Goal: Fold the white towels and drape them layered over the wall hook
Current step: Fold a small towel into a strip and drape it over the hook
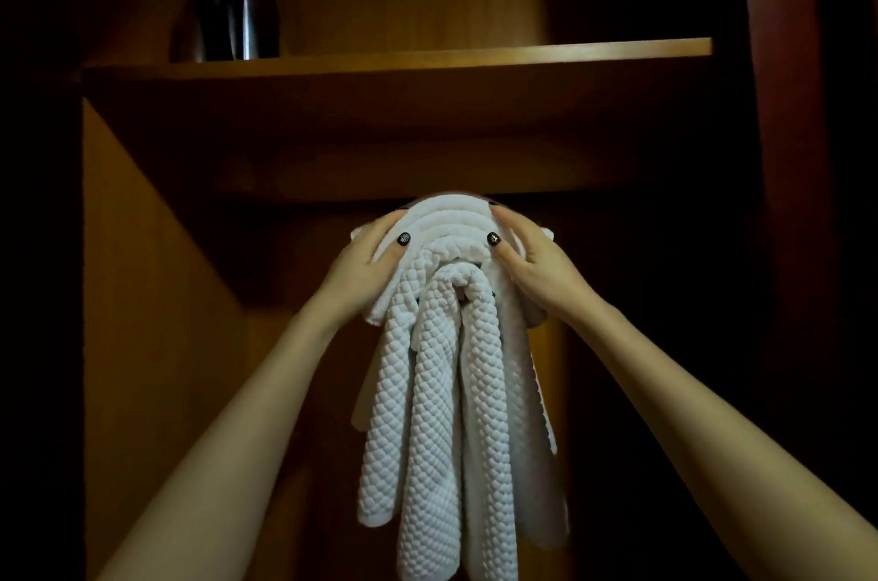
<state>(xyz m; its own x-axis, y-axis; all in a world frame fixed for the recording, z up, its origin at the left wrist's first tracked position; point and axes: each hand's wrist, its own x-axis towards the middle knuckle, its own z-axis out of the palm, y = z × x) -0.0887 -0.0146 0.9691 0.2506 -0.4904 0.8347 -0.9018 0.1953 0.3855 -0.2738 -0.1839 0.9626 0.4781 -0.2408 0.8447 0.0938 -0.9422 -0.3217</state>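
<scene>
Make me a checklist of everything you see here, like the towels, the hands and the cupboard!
Surface: wooden shelf above the towels, dimly lit.
Job's things: white towels hang layered in one bundle under the shelf; the hook is hidden.
Clutter: dark bottle-like thing on the shelf's left end.
Grippers: left hand and right hand grip the bundle's top, one each side, thumbs on front.
Cables: nothing seen.
Surroundings: wooden cupboard wall at left, very dark around.
</scene>
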